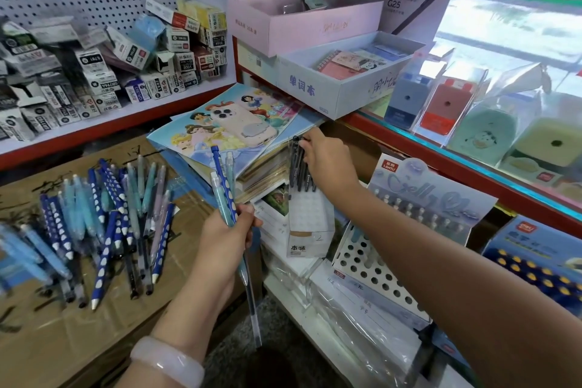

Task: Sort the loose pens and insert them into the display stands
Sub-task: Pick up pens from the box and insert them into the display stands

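Black pens are being pinched at their tops by the right hand (pixel 327 161) over a white stand.

The black pens (pixel 300 167) are being held upright in the white stand (pixel 310 224), fingertips closed on their caps. A few pens (pixel 225 195), one dotted blue and the others pale, are being gripped in the clenched left hand (pixel 225 239). The loose pile (pixel 104 227) is lying on the cardboard box (pixel 94 331) to the left. A perforated stand (pixel 374 274) is being partly covered by the right forearm.
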The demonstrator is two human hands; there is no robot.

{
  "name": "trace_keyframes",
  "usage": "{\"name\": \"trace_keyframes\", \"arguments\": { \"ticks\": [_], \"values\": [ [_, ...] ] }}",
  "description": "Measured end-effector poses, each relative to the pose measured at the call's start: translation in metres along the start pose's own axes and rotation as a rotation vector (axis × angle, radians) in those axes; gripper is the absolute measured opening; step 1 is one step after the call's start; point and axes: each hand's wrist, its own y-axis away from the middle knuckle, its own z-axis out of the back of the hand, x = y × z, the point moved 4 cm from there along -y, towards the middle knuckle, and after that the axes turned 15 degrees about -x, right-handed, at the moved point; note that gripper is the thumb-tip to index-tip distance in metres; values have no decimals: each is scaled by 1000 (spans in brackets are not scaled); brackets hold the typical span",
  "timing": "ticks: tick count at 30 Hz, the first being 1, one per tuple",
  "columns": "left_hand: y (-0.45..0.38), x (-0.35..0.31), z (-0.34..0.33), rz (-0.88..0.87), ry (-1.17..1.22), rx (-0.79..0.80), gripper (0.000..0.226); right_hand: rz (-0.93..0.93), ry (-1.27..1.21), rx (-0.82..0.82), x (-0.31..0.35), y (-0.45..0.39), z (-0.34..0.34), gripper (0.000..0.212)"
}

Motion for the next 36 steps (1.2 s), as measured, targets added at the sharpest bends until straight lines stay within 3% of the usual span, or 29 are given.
{"name": "trace_keyframes", "arguments": {
  "ticks": [16, 22, 29, 33, 34, 36],
  "values": [
    [4, -3, 3, 14, -6, 7, 13, 13, 127, 24, 0, 0, -2, 17],
    [4, -3, 2, 9, -14, 9, 11, 6, 124, 106, -6, 7, -17, 25],
    [4, -3, 3, 78, 76, 2, 15, -110, 72, 128, -8, 6, -20, 29],
    [0, -5, 4, 121, 178, -13, 16, -179, -69, 22, -1, 17, 2, 23],
    [-1, -6, 3, 121, 189, -17, 16, -189, -168, 96, 5, 24, 4, 22],
    [0, -8, 2, 120, 204, -25, 15, -226, -424, 435, 24, 49, 1, 18]
  ]
}}
